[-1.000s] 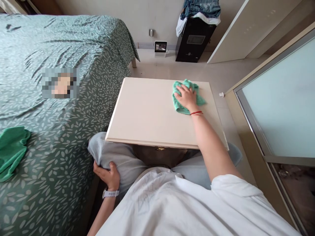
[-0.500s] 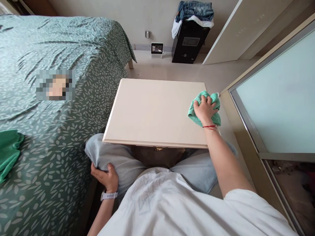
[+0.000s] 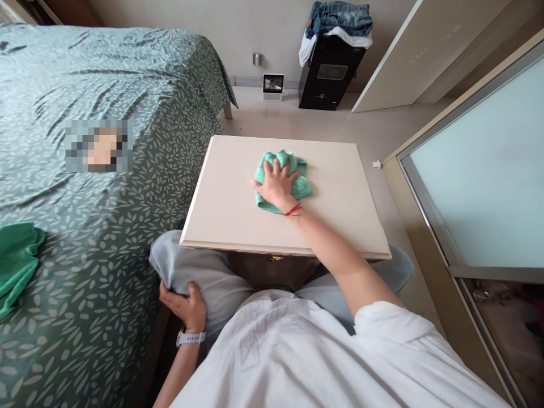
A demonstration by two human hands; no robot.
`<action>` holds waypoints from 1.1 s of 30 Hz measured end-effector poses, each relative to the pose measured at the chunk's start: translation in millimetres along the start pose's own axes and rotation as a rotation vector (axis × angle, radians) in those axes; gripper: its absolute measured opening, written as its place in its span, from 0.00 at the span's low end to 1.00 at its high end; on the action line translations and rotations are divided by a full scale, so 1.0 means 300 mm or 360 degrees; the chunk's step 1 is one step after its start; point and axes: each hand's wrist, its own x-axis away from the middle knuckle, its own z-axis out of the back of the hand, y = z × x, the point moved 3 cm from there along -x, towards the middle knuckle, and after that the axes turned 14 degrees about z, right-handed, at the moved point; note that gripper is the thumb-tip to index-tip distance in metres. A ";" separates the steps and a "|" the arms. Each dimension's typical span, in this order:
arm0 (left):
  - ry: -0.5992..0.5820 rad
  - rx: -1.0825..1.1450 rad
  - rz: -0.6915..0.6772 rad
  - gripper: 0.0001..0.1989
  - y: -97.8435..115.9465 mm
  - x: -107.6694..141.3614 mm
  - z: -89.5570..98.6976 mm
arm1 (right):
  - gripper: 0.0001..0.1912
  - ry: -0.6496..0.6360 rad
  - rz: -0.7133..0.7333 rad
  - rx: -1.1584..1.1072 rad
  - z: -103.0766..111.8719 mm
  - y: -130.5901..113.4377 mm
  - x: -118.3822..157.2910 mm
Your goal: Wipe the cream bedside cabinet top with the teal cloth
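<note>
A cream-coloured rectangular tabletop [image 3: 229,192] stands in front of my body, between my knees. Near its middle lies a crumpled green cloth [image 3: 301,187], pressed flat under my right hand [image 3: 277,182], whose fingers are spread over it. A red string circles my right wrist. My left hand [image 3: 187,306] rests on my left knee over light blue jeans [image 3: 212,277], fingers apart and holding nothing. That wrist wears a watch with a pale strap [image 3: 191,338].
To the left is a bed with a green leaf-patterned sheet [image 3: 106,255] and a darker green cloth [image 3: 17,260]. A small screen [image 3: 272,85] and a black cabinet [image 3: 329,73] stand by the wall. A sliding-door wardrobe [image 3: 484,170] is at the right.
My right hand and the green cloth have moved left, from the tabletop's right edge to near its middle. My left hand stays on the knee.
</note>
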 end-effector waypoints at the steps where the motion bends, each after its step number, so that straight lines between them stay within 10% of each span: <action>1: 0.0000 -0.0008 0.0018 0.52 -0.001 0.001 0.000 | 0.46 -0.0035 0.0071 -0.0029 -0.010 -0.060 -0.021; 10: -0.0027 -0.0050 0.0058 0.50 0.014 0.006 0.002 | 0.43 -0.0260 0.0824 -0.0123 -0.102 -0.475 -0.090; 16: -0.0048 -0.0059 0.0055 0.50 0.022 0.007 0.004 | 0.38 -0.0391 0.1420 -0.0146 -0.132 -0.515 0.022; 24: 0.0008 0.0035 0.0016 0.52 0.008 0.002 -0.002 | 0.39 -0.0430 0.1165 -0.0174 -0.061 -0.240 0.061; 33: 0.0018 0.0011 0.0002 0.55 0.009 -0.010 -0.002 | 0.40 -0.0146 0.0234 0.0069 0.094 0.397 0.123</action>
